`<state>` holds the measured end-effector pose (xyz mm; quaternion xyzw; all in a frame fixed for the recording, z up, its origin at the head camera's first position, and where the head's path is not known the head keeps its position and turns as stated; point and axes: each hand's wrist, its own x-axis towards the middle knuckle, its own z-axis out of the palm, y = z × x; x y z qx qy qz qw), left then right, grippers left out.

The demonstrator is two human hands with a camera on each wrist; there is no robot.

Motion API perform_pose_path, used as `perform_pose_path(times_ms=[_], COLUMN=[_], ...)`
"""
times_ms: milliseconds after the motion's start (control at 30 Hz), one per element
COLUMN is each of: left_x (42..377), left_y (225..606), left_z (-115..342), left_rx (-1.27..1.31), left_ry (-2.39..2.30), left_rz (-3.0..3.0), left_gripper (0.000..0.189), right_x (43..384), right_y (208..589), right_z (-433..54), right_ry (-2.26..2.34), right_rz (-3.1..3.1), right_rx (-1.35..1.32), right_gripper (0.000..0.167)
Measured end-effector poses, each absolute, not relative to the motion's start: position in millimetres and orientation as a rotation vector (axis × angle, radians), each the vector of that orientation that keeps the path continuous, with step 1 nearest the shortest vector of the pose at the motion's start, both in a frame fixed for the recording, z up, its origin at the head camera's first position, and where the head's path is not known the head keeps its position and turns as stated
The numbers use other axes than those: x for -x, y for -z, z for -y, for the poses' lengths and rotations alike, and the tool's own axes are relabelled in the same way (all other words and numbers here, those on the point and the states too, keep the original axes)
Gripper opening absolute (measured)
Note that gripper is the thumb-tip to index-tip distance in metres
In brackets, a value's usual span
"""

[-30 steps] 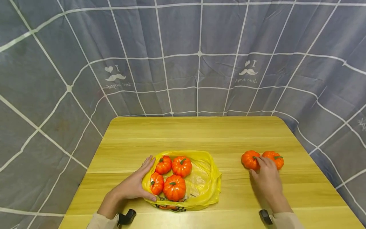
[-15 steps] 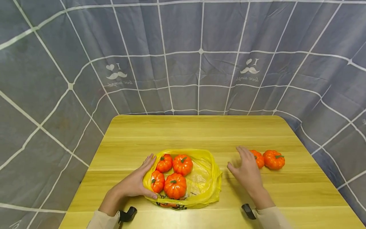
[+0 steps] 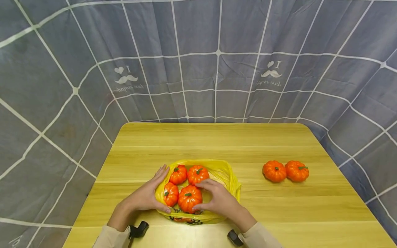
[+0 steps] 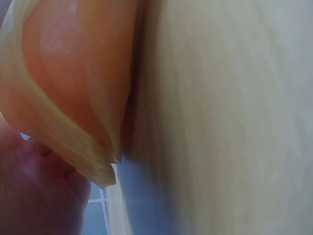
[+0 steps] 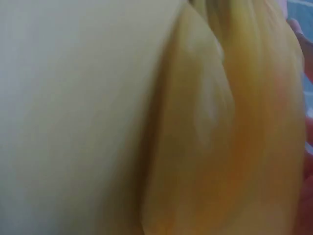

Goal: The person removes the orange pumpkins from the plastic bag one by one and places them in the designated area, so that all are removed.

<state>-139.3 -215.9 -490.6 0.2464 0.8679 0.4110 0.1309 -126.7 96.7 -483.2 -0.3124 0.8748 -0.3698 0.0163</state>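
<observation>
Nearest us, in front of the yellow bag (image 3: 234,187), are two beige sleeves (image 3: 112,237), a small black device (image 3: 139,229) at the left wrist and another black device (image 3: 235,237) at the right. At the bag's left side, we see the left hand (image 3: 146,195) spread wide, thumb at the near rim, fingers at the far end, touching the thin, crinkled plastic. From the bag's right, the right hand (image 3: 221,198) reaches over it, thumb and fingers well parted at the near-right pumpkin (image 3: 190,199); we cannot tell whether they touch it. This hand hides part of the bag's inside. Bunched toward the bag's left are also the near-left pumpkin (image 3: 171,194), far-left pumpkin (image 3: 178,175) and far-right pumpkin (image 3: 197,174), all glossy, orange, squat and ribbed, with short stems. Well apart, right of the bag, two loose pumpkins (image 3: 274,171) sit side by side on the wood-grained table (image 3: 279,213). Beyond the bag, behind the table, hangs a creased grey curtain (image 3: 198,74) with white grid lines.
</observation>
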Motion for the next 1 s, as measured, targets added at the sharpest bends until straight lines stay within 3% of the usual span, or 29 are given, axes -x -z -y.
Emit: perform_pose_path(times_ms=[167, 633, 1000], left_x=[140.0, 140.0, 138.5], left_y=[490.3, 491.0, 488.3], left_z=[214.9, 215.6, 215.3], left_rx=[-0.722, -0.734, -0.714], left_ry=[-1.205, -1.194, -1.202], left_rz=[-2.514, -2.534, -2.529], left_gripper=[0.141, 0.140, 0.140], right_x=[120.3, 113.7, 130.6], right_y=[486.9, 463.2, 453.9], right_z=[-86.2, -115.6, -193.2], right_ry=[1.012, 1.382, 1.490], right_rz=[-2.764, -2.777, -3.078], right_rx=[0.965, 0.847, 0.310], right_gripper=[0.083, 0.075, 0.071])
